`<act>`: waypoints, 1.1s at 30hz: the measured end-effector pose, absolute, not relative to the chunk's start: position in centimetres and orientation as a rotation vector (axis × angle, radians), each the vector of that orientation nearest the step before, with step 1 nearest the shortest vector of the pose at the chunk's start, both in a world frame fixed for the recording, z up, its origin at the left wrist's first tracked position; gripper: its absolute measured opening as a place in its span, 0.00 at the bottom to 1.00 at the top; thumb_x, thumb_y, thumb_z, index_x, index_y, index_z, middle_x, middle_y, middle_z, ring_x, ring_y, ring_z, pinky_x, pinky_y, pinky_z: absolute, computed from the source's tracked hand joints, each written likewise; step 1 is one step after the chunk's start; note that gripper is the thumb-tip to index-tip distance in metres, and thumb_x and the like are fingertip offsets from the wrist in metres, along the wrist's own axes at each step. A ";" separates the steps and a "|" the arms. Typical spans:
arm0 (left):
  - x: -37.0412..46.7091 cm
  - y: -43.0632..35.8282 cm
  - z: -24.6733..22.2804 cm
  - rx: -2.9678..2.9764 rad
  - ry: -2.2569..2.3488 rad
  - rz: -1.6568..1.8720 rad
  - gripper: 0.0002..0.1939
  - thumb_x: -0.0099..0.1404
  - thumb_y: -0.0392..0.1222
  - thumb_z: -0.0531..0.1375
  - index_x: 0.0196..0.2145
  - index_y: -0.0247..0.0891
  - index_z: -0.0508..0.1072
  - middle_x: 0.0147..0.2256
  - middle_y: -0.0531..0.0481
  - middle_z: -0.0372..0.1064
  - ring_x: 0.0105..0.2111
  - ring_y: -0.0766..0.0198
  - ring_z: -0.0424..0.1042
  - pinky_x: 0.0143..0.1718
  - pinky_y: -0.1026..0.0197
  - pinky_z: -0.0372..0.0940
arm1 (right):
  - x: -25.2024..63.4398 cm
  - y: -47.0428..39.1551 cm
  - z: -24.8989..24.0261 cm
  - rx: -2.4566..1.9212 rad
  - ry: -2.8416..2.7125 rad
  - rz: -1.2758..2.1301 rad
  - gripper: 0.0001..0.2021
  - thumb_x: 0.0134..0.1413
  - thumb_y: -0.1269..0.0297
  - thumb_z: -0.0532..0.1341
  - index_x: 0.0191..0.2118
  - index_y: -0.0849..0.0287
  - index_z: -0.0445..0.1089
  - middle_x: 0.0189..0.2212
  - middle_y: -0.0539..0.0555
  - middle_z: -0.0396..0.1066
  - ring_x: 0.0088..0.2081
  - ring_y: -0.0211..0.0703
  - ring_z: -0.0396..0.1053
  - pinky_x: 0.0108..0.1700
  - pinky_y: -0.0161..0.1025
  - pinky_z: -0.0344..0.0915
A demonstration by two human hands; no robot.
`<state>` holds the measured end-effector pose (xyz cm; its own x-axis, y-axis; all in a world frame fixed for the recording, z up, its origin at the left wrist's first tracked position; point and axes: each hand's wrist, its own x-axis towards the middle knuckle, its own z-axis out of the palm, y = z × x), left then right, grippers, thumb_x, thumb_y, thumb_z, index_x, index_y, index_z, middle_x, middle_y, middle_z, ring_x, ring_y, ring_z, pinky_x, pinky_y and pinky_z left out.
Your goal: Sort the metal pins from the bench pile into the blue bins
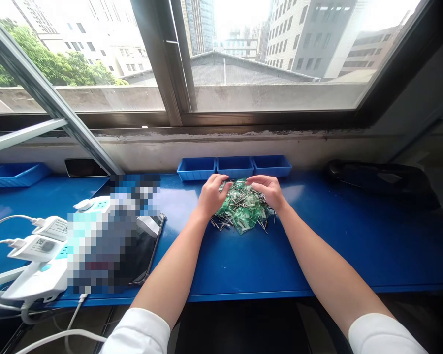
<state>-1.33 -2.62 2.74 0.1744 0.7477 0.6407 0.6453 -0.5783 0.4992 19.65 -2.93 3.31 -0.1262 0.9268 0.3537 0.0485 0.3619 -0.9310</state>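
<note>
A heap of thin metal pins, rivet-like in look, mixed with crumpled green clear plastic pieces (243,211) lies on the blue table (239,265). At the heap's left edge is my left hand (212,195), its fingers curved and apart. My right hand (268,189) rests at the right edge, thumb and fingers likewise spread and bent inward. Both hands touch or hover just over the pile; which of these I cannot tell. Nothing shows in either grasp. Right behind the pile stand three joined blue bins (234,167).
On the left lie a white power strip (40,275) with plugged chargers and cables, and a dark tablet-like device (147,250) beside a blurred patch. A phone (85,167) and another blue tray (18,173) sit farther back. A black bag-like object (380,184) lies right. A metal post (84,140) rises at left.
</note>
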 end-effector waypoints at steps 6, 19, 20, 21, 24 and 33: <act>-4.8 -0.3 1.4 1.796 1.871 1.357 0.10 0.62 0.41 0.55 0.35 0.35 0.74 0.35 0.46 0.73 0.36 0.61 0.71 0.44 0.60 0.65 | 22.6 -0.4 0.9 -1.068 -1.347 0.628 0.16 0.44 0.64 0.63 0.42 0.57 0.75 0.39 0.54 0.76 0.46 0.50 0.70 0.52 0.50 0.63; -5.3 0.1 0.1 1.705 1.935 1.171 0.11 0.58 0.39 0.55 0.35 0.37 0.75 0.38 0.46 0.73 0.36 0.61 0.72 0.46 0.58 0.65 | 24.9 1.3 -0.9 -1.136 -1.295 0.642 0.25 0.42 0.63 0.63 0.50 0.58 0.70 0.48 0.57 0.72 0.53 0.53 0.66 0.55 0.53 0.58; -5.3 0.1 0.1 1.707 1.934 1.167 0.11 0.57 0.38 0.55 0.35 0.36 0.75 0.38 0.46 0.73 0.35 0.61 0.72 0.46 0.58 0.65 | 24.9 1.4 -0.9 -1.128 -1.288 0.658 0.25 0.42 0.63 0.63 0.51 0.58 0.69 0.49 0.57 0.72 0.53 0.53 0.65 0.55 0.52 0.58; -5.3 0.1 0.0 1.710 1.933 1.164 0.11 0.57 0.38 0.55 0.35 0.36 0.75 0.38 0.46 0.73 0.35 0.61 0.72 0.46 0.58 0.65 | 24.9 1.4 -0.9 -1.123 -1.278 0.674 0.26 0.42 0.63 0.63 0.51 0.58 0.68 0.49 0.57 0.71 0.53 0.53 0.65 0.55 0.52 0.58; -5.3 0.2 0.0 1.720 1.929 1.160 0.11 0.57 0.38 0.55 0.35 0.36 0.75 0.38 0.46 0.72 0.35 0.62 0.71 0.46 0.58 0.65 | 24.9 1.7 -1.1 -1.128 -1.247 0.724 0.27 0.42 0.62 0.63 0.52 0.58 0.68 0.50 0.57 0.71 0.53 0.53 0.65 0.54 0.52 0.59; -5.5 0.2 0.2 1.707 1.949 1.131 0.14 0.57 0.37 0.53 0.37 0.36 0.76 0.40 0.45 0.73 0.37 0.60 0.72 0.48 0.58 0.65 | 25.3 2.0 -1.3 -1.157 -1.230 0.777 0.29 0.41 0.60 0.63 0.53 0.58 0.67 0.50 0.57 0.70 0.47 0.52 0.66 0.47 0.49 0.63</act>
